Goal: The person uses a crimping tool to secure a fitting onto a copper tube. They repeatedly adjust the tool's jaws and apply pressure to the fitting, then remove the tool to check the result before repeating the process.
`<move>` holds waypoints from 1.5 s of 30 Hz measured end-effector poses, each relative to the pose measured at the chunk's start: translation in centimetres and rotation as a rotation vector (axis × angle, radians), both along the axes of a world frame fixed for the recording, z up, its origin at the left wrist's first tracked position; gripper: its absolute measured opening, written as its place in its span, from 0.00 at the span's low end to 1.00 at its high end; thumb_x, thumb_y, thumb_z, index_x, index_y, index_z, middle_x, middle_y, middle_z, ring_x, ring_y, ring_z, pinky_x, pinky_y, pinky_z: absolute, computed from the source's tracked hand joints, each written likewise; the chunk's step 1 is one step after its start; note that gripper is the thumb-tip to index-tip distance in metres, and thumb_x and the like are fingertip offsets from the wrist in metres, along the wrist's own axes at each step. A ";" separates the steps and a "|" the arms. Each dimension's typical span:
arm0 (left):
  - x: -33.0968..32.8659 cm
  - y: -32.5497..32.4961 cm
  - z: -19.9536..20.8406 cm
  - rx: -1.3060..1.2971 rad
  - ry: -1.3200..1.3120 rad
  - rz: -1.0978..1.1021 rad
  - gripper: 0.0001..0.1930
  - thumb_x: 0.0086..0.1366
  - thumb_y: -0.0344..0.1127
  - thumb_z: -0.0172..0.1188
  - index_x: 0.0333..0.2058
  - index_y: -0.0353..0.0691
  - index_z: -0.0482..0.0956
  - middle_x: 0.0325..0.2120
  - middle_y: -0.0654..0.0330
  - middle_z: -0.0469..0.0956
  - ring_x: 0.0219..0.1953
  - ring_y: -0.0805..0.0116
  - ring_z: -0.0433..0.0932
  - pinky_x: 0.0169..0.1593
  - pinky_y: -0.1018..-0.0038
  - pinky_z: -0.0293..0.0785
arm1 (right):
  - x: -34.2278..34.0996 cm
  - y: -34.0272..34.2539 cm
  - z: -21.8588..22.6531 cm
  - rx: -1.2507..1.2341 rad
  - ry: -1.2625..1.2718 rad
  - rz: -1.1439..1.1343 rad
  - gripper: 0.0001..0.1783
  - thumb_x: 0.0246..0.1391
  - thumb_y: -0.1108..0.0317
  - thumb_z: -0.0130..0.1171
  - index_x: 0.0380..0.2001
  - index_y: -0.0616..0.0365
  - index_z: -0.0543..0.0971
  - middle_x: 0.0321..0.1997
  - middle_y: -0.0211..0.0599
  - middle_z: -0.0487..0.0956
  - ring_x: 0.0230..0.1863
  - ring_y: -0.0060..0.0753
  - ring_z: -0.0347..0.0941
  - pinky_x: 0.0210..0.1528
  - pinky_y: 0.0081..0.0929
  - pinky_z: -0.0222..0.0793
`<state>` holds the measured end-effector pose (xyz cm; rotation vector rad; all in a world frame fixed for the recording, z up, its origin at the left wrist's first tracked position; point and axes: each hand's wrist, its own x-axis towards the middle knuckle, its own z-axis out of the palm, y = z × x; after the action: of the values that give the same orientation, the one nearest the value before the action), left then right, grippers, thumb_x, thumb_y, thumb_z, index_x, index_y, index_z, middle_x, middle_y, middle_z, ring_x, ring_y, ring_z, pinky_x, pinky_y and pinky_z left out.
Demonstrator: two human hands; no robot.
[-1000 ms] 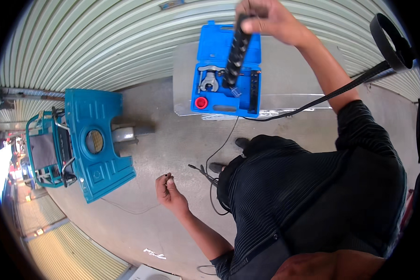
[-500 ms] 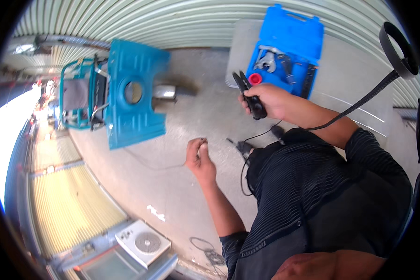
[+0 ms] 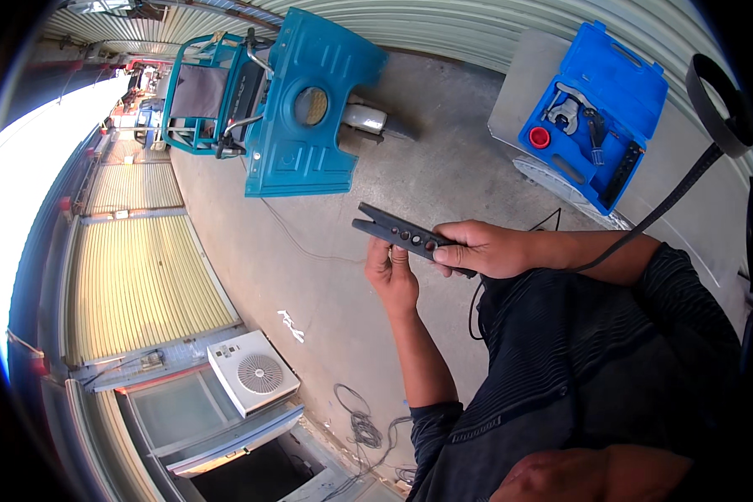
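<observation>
A black flaring bar (image 3: 406,233), with a row of round holes and its two arms parted at the far left end, is gripped near its other end by my right hand (image 3: 485,248). My left hand (image 3: 392,274) is just below the bar, thumb and fingers pinched together against its lower edge near the holes. Whatever is between those fingertips is too small to make out. To the right lies an open blue tool case (image 3: 579,171) holding a metal yoke-shaped tool (image 3: 567,110), a dark hand tool (image 3: 596,138) and a red round piece (image 3: 540,137).
A teal three-wheeled vehicle (image 3: 297,159) stands at the far left. A white outdoor unit with a fan grille (image 3: 253,374) sits at the near left. Cables (image 3: 364,431) lie coiled on the concrete floor (image 3: 309,276). A black strap (image 3: 678,188) hangs at the right.
My right hand has brought the flaring bar left and down to my left hand, turning it from steep to nearly level. The bar's holes now show. The whole view has shifted.
</observation>
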<state>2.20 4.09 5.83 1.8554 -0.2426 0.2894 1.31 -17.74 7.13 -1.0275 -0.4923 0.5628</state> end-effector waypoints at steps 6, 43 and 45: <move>-2.0 1.6 0.6 0.010 0.039 0.023 0.09 0.70 0.32 0.62 0.43 0.32 0.81 0.41 0.60 0.80 0.46 0.70 0.78 0.55 0.70 0.72 | 0.2 1.8 -0.6 -0.065 0.197 0.202 0.15 0.71 0.58 0.51 0.46 0.60 0.78 0.30 0.20 0.68 0.30 0.14 0.61 0.34 0.19 0.61; -5.8 4.1 1.7 -0.055 0.075 0.005 0.16 0.69 0.39 0.64 0.46 0.30 0.80 0.43 0.57 0.78 0.45 0.67 0.76 0.50 0.71 0.73 | -1.6 6.6 -1.0 0.095 0.189 0.325 0.17 0.63 0.55 0.61 0.41 0.59 0.79 0.27 0.27 0.77 0.24 0.17 0.68 0.26 0.21 0.64; -6.0 4.2 1.7 -0.083 0.075 0.007 0.17 0.68 0.40 0.64 0.46 0.30 0.80 0.43 0.55 0.78 0.44 0.67 0.77 0.50 0.70 0.73 | -1.7 6.6 -0.8 0.087 0.172 0.311 0.18 0.63 0.54 0.60 0.42 0.60 0.79 0.26 0.27 0.76 0.24 0.18 0.69 0.27 0.21 0.64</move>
<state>-3.78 8.27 7.54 1.7815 -0.1702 0.2309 -0.42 -11.14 6.34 -0.8161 -0.5229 0.8911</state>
